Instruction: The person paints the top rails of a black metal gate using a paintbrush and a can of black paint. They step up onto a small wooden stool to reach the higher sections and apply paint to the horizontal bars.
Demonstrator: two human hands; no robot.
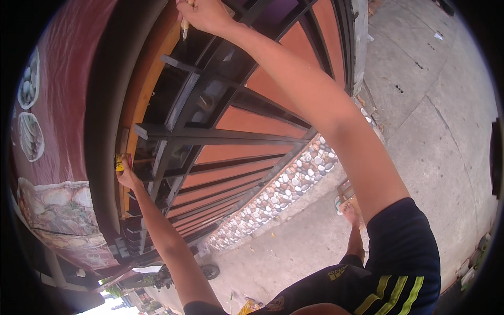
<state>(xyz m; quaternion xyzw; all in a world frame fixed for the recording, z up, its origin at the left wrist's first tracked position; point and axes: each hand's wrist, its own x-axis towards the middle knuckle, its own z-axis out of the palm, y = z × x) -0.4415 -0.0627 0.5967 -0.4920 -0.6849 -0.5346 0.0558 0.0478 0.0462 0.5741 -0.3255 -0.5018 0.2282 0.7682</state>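
Note:
My left hand [126,177] is raised at the left and grips a small yellow and dark red can [124,162]. The can is held against the lower part of an orange-brown wooden board [140,113] that runs along the top of a dark metal grille [173,134]. Near the top edge of the view, my right hand [206,14] closes round a thin tool with a pale wooden handle and a metal end [184,29], which looks like a small paintbrush. Its tip points down beside the board; whether it touches is not clear.
A maroon banner with food pictures [58,105] hangs at the left. Orange panels [236,126] sit behind the grille, above a pebbled wall base [273,202]. My bare foot [350,214] rests on a wooden stool [345,190] on the concrete ground [420,131]. A motorcycle wheel [210,271] shows below.

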